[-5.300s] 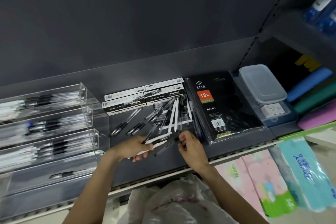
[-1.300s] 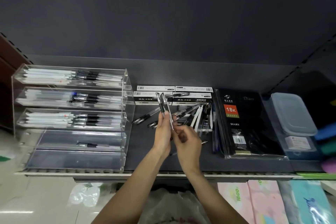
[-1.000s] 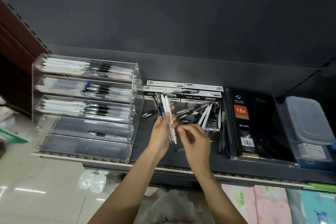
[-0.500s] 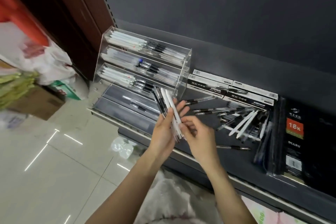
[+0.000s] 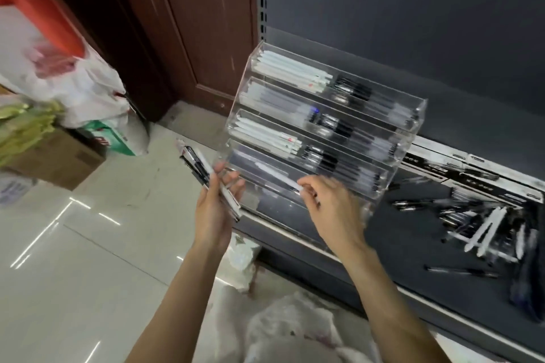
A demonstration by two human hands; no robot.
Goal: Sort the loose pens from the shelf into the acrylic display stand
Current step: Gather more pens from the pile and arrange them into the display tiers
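A clear acrylic display stand (image 5: 413,115) with stepped tiers stands at the left end of the dark shelf (image 5: 407,244). Its upper three tiers hold rows of white and black pens. My left hand (image 5: 216,209) grips a bundle of black and white pens (image 5: 203,174) just left of the stand. My right hand (image 5: 330,209) pinches the end of one white pen (image 5: 277,175) lying in a lower tier. A heap of loose pens (image 5: 477,221) lies on the shelf to the right.
Flat pen boxes (image 5: 483,168) sit behind the loose heap. One black pen (image 5: 460,271) lies alone near the shelf's front edge. A wooden door (image 5: 188,23), plastic bags (image 5: 73,82) and a cardboard box (image 5: 56,156) are on the tiled floor at left.
My view has swung left toward the stand. My right hand has left the bundle and now has one white pen at a lower tier. The left hand still grips the bundle.
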